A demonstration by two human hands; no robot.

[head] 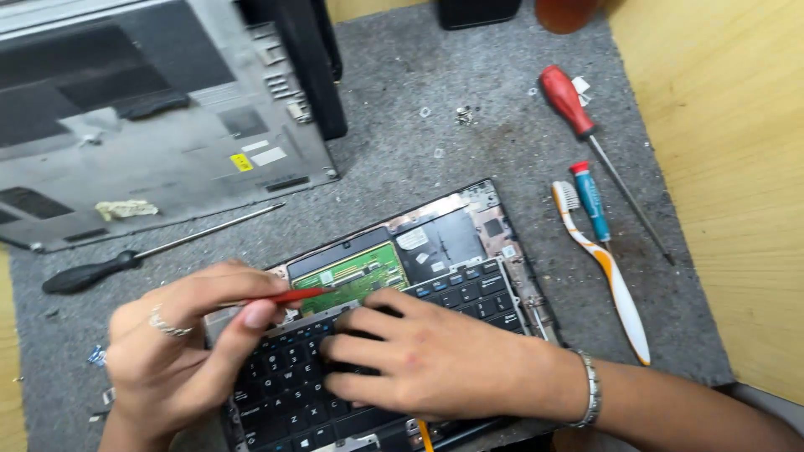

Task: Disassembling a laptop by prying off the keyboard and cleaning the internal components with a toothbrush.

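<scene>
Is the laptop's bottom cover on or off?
Off. The grey bottom cover lies apart on the mat, away from the keyboard assembly.

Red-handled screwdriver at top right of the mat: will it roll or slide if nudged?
The red-handled screwdriver would probably roll: its handle looks round. The grey felt-like mat likely damps sliding. The long thin shaft looks stiff, so it should pivot about the heavier handle.

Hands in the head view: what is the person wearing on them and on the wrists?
The left hand is bare apart from a silver ring on one finger. The right hand wears no ring that shows; a silver metal link bracelet circles its wrist. No gloves and no sleeves are visible on either forearm.
</scene>
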